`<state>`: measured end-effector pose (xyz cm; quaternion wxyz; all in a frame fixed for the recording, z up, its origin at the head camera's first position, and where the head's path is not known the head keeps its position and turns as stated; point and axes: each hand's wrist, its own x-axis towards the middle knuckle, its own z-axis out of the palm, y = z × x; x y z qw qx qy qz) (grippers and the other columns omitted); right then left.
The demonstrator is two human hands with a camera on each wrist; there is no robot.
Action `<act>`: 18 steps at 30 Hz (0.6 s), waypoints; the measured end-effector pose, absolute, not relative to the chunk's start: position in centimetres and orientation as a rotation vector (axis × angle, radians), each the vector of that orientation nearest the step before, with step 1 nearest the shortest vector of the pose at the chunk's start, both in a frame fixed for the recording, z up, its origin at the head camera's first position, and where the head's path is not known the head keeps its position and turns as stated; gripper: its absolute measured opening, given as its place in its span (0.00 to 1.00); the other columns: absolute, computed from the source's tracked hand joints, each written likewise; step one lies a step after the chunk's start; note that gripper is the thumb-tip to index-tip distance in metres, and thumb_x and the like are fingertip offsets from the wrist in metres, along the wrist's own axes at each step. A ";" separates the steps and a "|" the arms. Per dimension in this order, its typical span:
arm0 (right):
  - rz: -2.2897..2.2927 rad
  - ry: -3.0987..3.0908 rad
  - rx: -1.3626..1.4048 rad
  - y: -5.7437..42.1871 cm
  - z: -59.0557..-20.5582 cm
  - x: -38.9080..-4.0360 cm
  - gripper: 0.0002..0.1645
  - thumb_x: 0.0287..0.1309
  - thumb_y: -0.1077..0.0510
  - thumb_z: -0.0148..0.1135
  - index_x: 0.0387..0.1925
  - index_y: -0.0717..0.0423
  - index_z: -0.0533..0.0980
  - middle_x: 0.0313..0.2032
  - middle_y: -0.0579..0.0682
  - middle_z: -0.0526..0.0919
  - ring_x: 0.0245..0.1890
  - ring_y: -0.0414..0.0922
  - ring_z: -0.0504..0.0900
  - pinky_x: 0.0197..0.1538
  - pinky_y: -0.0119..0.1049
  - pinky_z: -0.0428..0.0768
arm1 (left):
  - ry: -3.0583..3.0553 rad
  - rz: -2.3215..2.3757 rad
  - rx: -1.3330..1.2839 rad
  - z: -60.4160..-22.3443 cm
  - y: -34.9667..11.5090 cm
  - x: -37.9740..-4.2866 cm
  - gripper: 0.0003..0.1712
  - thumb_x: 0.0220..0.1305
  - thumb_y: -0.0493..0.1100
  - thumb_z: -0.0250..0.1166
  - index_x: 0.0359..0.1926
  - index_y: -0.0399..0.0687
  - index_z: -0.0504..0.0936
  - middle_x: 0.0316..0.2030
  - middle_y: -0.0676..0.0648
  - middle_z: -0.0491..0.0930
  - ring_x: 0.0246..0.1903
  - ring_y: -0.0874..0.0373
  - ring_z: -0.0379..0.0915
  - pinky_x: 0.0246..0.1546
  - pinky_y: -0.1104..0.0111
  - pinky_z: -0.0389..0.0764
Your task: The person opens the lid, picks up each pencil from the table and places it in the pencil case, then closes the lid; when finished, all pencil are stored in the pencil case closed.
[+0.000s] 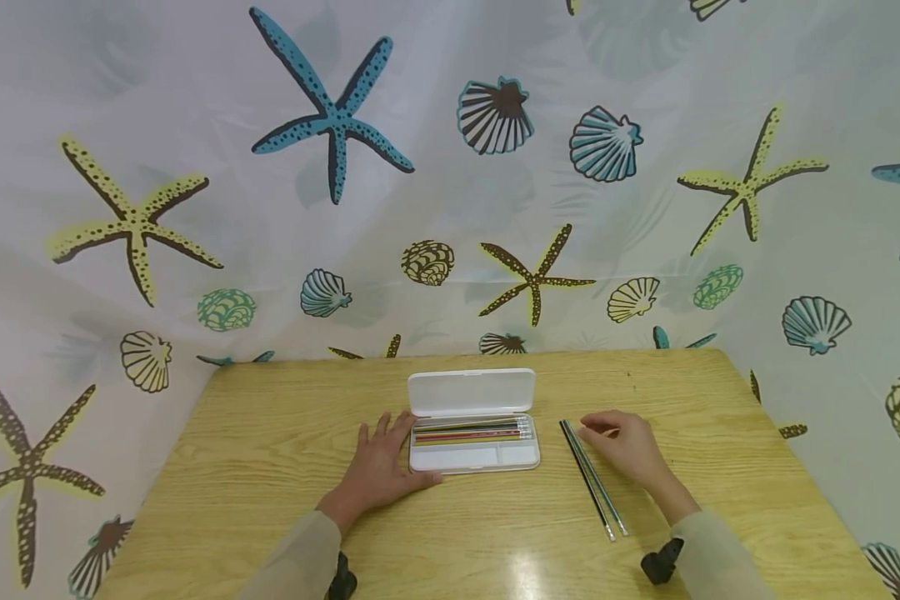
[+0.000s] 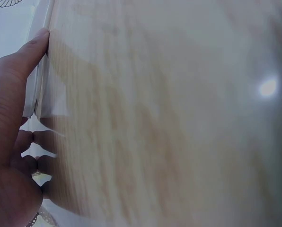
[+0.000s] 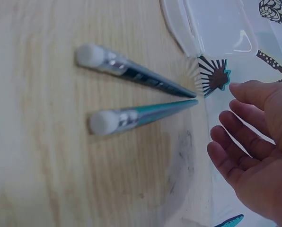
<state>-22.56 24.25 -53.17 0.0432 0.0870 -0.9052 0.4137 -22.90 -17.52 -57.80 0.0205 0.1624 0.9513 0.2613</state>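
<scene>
A white pencil case [image 1: 453,457] lies on the table with its lid [image 1: 471,393] raised at the back. Several pencils [image 1: 465,434] lie side by side in its rear compartment. My left hand [image 1: 381,469] rests at the case's left end, fingers spread, its thumb along the front edge. To the right of the case, a dark pencil [image 1: 587,480] and a teal pencil [image 1: 598,481] lie almost together at their far ends, white erasers toward me. Beside those far ends is my right hand [image 1: 630,446], fingers loosely bent and holding nothing, as the right wrist view confirms.
The wooden table [image 1: 495,533] has its far edge against a hanging cloth [image 1: 435,192] printed with starfish and shells, which also rises at both sides. The front compartments of the case have no pencils in them. A dark device sits at each wrist.
</scene>
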 end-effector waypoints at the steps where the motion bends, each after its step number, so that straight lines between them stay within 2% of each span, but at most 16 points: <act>1: 1.271 -2.769 0.269 24.4 -53.2 -22.4 0.17 0.68 0.56 0.71 0.52 0.63 0.87 0.48 0.59 0.91 0.45 0.52 0.89 0.47 0.37 0.86 | 2.954 0.815 0.505 -57.8 -17.5 -22.9 0.63 0.56 0.77 0.71 0.83 0.51 0.59 0.80 0.37 0.60 0.81 0.29 0.47 0.75 0.25 0.42; 4: 1.285 -2.780 0.251 24.7 -53.4 -22.1 0.19 0.69 0.56 0.71 0.54 0.63 0.86 0.54 0.62 0.88 0.52 0.59 0.88 0.54 0.49 0.87 | 2.972 0.839 0.514 -57.9 -17.5 -22.8 0.63 0.55 0.75 0.72 0.82 0.50 0.61 0.80 0.36 0.62 0.80 0.27 0.49 0.74 0.25 0.43; 8: 1.251 -2.804 0.269 24.9 -53.6 -21.9 0.20 0.69 0.55 0.70 0.56 0.65 0.85 0.63 0.68 0.81 0.65 0.68 0.79 0.64 0.63 0.80 | 2.988 0.861 0.534 -58.0 -17.5 -22.7 0.62 0.55 0.74 0.73 0.81 0.49 0.62 0.79 0.35 0.63 0.79 0.26 0.51 0.73 0.24 0.45; 11: 1.207 -2.827 0.304 25.0 -54.0 -21.8 0.21 0.69 0.56 0.70 0.56 0.66 0.85 0.67 0.71 0.78 0.70 0.72 0.73 0.66 0.66 0.76 | 2.985 0.859 0.534 -58.0 -17.5 -22.7 0.62 0.55 0.75 0.73 0.81 0.50 0.62 0.79 0.35 0.62 0.79 0.26 0.50 0.73 0.24 0.44; 18: 1.140 -2.855 0.346 25.0 -54.5 -21.6 0.19 0.66 0.57 0.73 0.51 0.67 0.86 0.65 0.73 0.78 0.72 0.75 0.68 0.71 0.71 0.69 | 3.001 0.856 0.541 -58.4 -17.6 -22.9 0.62 0.54 0.76 0.73 0.81 0.51 0.63 0.79 0.35 0.63 0.78 0.26 0.52 0.72 0.24 0.46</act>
